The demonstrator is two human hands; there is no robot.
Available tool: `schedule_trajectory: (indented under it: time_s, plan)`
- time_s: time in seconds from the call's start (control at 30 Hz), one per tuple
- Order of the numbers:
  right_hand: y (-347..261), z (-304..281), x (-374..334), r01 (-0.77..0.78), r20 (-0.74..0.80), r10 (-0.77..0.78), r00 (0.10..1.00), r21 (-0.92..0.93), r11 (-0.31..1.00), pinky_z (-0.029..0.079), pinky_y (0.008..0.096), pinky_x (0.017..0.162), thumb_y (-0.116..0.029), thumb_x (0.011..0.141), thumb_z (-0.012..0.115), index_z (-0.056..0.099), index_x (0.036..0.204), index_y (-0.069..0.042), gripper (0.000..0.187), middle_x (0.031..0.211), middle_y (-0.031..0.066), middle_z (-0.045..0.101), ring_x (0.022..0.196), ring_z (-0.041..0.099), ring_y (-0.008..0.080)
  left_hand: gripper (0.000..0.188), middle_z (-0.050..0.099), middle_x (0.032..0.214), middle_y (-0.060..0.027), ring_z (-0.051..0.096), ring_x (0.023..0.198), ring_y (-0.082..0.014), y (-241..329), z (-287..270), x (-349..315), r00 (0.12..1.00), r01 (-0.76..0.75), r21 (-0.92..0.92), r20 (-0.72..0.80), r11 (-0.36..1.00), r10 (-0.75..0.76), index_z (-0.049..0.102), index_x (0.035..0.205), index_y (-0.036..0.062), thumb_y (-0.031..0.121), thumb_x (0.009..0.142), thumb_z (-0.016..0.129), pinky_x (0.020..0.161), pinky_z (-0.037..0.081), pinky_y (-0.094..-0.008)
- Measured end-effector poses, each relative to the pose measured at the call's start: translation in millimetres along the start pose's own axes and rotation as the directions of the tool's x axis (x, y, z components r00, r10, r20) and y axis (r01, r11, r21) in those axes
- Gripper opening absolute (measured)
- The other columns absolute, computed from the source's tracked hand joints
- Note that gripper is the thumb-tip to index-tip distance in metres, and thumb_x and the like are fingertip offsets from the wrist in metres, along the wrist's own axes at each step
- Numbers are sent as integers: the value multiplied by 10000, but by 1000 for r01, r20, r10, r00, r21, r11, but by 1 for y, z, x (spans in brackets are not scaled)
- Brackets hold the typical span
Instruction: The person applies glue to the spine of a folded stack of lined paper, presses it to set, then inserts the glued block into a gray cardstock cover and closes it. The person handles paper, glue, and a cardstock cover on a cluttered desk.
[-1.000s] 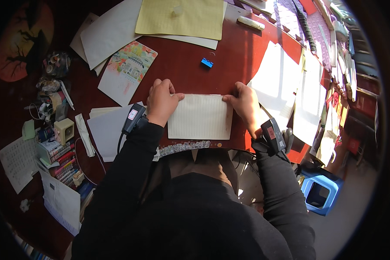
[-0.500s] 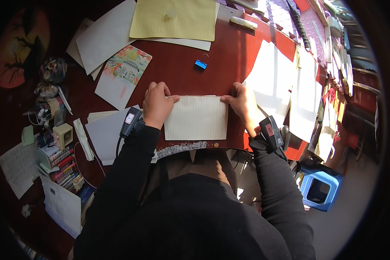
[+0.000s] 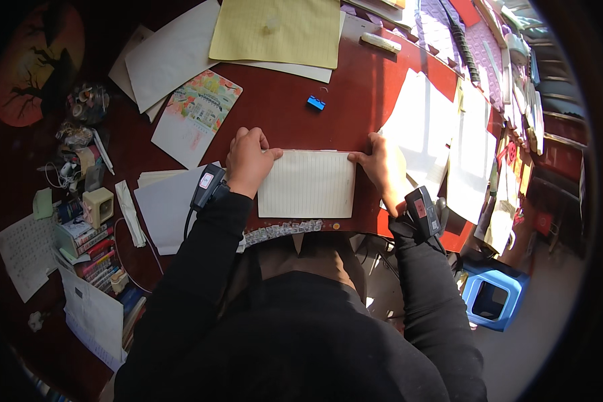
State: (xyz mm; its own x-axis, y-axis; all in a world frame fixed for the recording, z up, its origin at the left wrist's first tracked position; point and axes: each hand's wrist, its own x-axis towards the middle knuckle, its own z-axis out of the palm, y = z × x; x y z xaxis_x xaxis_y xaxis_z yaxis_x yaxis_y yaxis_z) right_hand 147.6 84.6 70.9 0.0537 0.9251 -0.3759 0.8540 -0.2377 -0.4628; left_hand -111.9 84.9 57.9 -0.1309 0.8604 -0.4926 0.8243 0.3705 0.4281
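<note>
Looking off-white, the rectangular paper (image 3: 306,185) is finely lined.

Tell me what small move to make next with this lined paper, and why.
I'd probably reach with the right hand for the blue binder clip, leaving the left hand on the lined paper: both hands pinch its upper corners, and the clip lies loose on the red desk beyond its top edge.
</note>
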Motion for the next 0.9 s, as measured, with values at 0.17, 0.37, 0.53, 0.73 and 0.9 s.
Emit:
schedule_trajectory:
  time_s: [0.17, 0.37, 0.53, 0.73, 0.9]
  plan:
    - [-53, 40, -16, 243, 38, -255, 966, 192, 951, 495, 441, 635, -199, 853, 746, 529, 858, -19, 282, 777, 176, 662, 738, 646, 387, 343, 559, 1003, -87, 574, 1013, -315, -3, 1, -2, 1000, 6, -23, -14, 1000, -6, 574, 827, 70, 268, 758, 845, 811, 494, -459]
    - [-76, 75, -2, 141, 147, -191, 971, 294, 945, 510, 455, 693, -173, 820, 745, 551, 871, 2, 266, 803, 206, 665, 798, 653, 411, 343, 570, 964, -78, 594, 951, -312, -10, 8, -1, 994, -48, -26, -103, 999, 45, 582, 812, 78, 270, 730, 854, 753, 489, -456]
    - [-77, 76, -1, 134, 118, -166, 979, 240, 961, 519, 452, 707, -163, 814, 746, 551, 869, 9, 266, 830, 213, 678, 815, 664, 410, 314, 568, 933, -75, 601, 907, -300, -20, 13, -1, 977, -164, -58, -147, 985, 155, 590, 813, 74, 242, 737, 844, 726, 487, -440]
    - [-81, 72, 0, 99, 194, -152, 969, 258, 961, 515, 481, 755, -155, 830, 734, 538, 888, -7, 252, 881, 216, 688, 875, 656, 426, 207, 587, 947, -92, 603, 842, -252, -45, -6, 0, 967, -238, -322, 8, 917, 254, 645, 926, 38, 108, 785, 780, 745, 498, -358]
    - [-82, 71, 0, 67, 215, -115, 970, 222, 973, 517, 481, 762, -162, 832, 735, 540, 884, -7, 255, 869, 209, 691, 878, 658, 423, 146, 597, 883, -90, 609, 750, -247, -43, -1, 1, 979, -201, -345, -43, 917, 198, 646, 860, 20, 35, 769, 760, 696, 502, -352]
